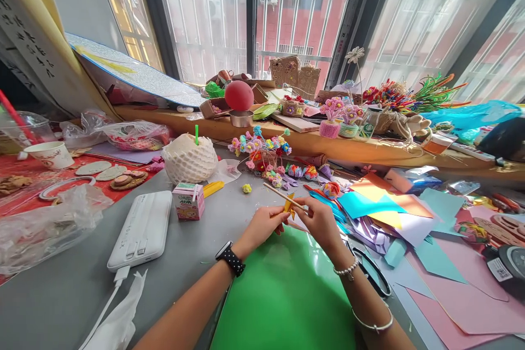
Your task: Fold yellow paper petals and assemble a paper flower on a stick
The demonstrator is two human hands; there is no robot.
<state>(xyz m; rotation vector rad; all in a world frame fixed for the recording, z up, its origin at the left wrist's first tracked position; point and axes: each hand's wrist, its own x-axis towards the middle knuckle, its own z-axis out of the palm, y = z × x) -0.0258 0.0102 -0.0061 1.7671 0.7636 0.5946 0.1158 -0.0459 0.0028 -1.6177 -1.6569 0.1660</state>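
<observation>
My left hand (267,224) pinches a small piece of folded yellow paper (289,203) above the far end of a green board (283,290). In my right hand (322,221) is a thin wooden stick (279,192), held slantwise so that it crosses the yellow paper; its tip points up and left. The two hands are close together, with the paper between them. Just beyond lie a small yellow crocheted flower (246,188) and several folded paper flowers (310,173). Fingers partly hide where stick and paper meet.
Left stand a white power bank (141,227) with cable, a pink drink carton (188,201) and a coconut (191,157). Scissors (371,273) lie beside my right forearm. Coloured paper sheets (463,284) spread to the right. A crowded ledge (303,136) runs along the window.
</observation>
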